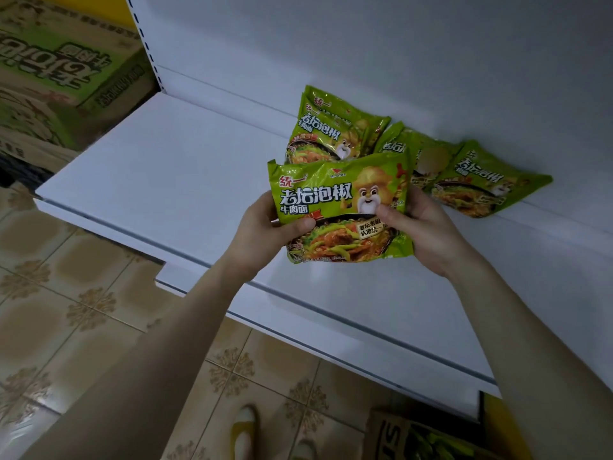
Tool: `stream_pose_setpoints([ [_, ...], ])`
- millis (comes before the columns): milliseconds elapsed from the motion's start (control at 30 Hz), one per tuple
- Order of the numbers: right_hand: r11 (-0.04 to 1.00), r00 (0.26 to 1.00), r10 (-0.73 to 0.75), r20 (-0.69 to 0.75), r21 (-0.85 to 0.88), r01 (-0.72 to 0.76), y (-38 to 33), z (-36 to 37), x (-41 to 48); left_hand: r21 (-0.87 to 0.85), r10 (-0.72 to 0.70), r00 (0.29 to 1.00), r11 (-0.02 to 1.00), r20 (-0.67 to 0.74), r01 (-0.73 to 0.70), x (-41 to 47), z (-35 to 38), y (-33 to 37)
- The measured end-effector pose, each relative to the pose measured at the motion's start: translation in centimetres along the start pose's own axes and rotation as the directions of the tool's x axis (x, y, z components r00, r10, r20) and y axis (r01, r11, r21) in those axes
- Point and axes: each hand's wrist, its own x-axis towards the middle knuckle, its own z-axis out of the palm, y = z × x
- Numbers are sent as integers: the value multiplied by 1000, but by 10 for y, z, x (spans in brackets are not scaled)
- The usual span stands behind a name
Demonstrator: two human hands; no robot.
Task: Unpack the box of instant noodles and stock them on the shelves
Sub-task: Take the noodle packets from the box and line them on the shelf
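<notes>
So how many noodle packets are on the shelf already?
4: an overlapping pair behind the held packet, a middle packet and a rightmost packet against the back wall. Others may hide behind them.

Beige floor tiles [83,277] with brown floral motifs lie below a white wall [431,44].

Green noodle packets [341,207] at least 5, mid-frame and centre right, printed cartons [66,64] 2 upper left, 1 lower right, white shelves [149,161] 2, shoes [243,426] 2
</notes>
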Motion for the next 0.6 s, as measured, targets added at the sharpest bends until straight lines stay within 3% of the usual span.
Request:
stream_pose_setpoints([
  [133,931,996,-42,-81,-364,9,11,-20,-11,130,97,994,988,-55,-89,2,20,-8],
  [300,922,964,-89,-250,-387,-16,24,-35,-19,382,171,975,918,-139,-106,3,52,-38],
  [367,943,945,-99,-313,-332,-11,27,-42,-16,634,205,973,768,-109,-91,2,56,-59],
  [467,975,906,-86,-415,-223,-9,35,-56,-5,922,91,996,385,7,-42,2,63,-94],
  [600,981,842,-89,-532,-191,-17,47,-74,19,975,17,999,218,32,-35,-1,71,-121],
])
